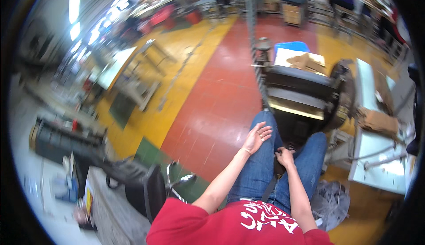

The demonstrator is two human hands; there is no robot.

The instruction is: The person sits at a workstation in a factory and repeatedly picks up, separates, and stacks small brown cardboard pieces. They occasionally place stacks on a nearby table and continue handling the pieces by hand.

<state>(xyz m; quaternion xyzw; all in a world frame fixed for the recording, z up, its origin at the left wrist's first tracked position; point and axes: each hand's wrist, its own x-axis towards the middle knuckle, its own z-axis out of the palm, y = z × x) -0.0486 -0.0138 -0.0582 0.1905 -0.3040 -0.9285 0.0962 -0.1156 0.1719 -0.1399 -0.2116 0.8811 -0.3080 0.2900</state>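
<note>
Between knees, right hand (pixel 284 157) grips dark strap (pixel 271 187); strap's upper end hidden.

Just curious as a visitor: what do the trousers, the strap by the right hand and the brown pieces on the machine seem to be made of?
Trousers: blue denim, faded weave. Strap that the right hand grips: dark, flat, probably woven webbing; too blurred to confirm. Brown pieces: matte, stiff-looking, likely cardboard. Left hand: open, empty.

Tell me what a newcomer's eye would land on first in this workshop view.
First the person's own lap at bottom centre: blue jeans, the left hand open above the left thigh, the right hand closed on a dark strap between the knees. Just ahead stands a dark machine with brown cardboard pieces on top. The red floor strip runs away between yellow areas.
</note>
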